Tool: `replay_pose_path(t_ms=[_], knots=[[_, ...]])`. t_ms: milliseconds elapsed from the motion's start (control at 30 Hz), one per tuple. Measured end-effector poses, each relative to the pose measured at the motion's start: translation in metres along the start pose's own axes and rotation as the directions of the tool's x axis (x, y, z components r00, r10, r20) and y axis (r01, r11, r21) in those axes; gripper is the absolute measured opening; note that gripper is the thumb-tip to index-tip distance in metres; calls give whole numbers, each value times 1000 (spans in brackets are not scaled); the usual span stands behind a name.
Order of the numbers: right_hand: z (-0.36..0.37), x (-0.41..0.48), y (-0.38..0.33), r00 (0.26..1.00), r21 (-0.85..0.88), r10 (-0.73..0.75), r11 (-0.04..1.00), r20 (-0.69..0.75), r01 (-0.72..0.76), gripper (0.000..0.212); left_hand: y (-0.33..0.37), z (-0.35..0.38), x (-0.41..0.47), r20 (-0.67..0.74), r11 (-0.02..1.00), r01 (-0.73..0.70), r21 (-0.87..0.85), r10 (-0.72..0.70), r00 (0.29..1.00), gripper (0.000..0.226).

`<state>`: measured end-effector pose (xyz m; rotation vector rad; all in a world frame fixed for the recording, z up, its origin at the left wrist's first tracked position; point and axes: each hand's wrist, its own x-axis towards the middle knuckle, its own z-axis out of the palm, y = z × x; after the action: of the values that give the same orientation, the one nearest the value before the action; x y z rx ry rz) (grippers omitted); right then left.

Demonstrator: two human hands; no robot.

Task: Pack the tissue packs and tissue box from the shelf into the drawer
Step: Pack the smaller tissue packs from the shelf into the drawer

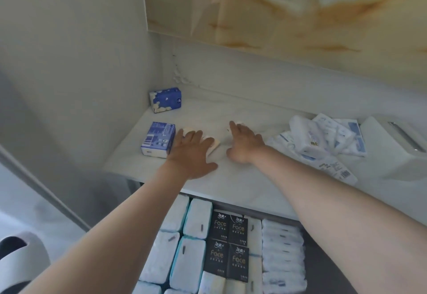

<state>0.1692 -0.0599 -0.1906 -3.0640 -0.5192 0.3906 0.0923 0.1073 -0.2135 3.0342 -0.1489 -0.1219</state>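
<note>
Shelf [231,178] carries loose tissue packs, with both hands down on it. Left hand [191,153] lies flat, fingers straight and spread, pressing on a pale pack [214,146] whose edges show past the fingertips and beside the thumb. Right hand [245,143] also reaches forward with fingers extended and not curled round anything, its fingertips on a second pale pack [240,123] that is mostly hidden. Front blue pack [158,139] stands just beside the left hand's fingers, touching or nearly touching, can't tell which. Back blue pack [166,99] sits in the far left corner against the wall. To the right of the right hand, a heap of white and blue packs [323,136] lies jumbled, and a white tissue box [392,150] sits beyond it at the shelf's right end. Drawer [265,214] below the shelf is pulled open and packed with rows of white packs [184,236] around four black packs [228,245] in the middle. Slipper [23,259] shows lower left on the floor.
</note>
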Motion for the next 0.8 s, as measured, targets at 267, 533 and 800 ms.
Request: replay_pose_path(t_ms=[267,533,800], knots=[[20,-21,9,942,-104,-201,978,-268,179,61,5,-2,-16,-119,962,-178,-206,156,981,77],[16,-47,13,971,79,-180,978,-160,194,37,-5,-3,-41,-35,952,-71,-296,63,997,59],[7,-93,-4,954,361,-278,883,-114,300,72,-6,2,-62,-53,952,-28,-305,13,999,50]])
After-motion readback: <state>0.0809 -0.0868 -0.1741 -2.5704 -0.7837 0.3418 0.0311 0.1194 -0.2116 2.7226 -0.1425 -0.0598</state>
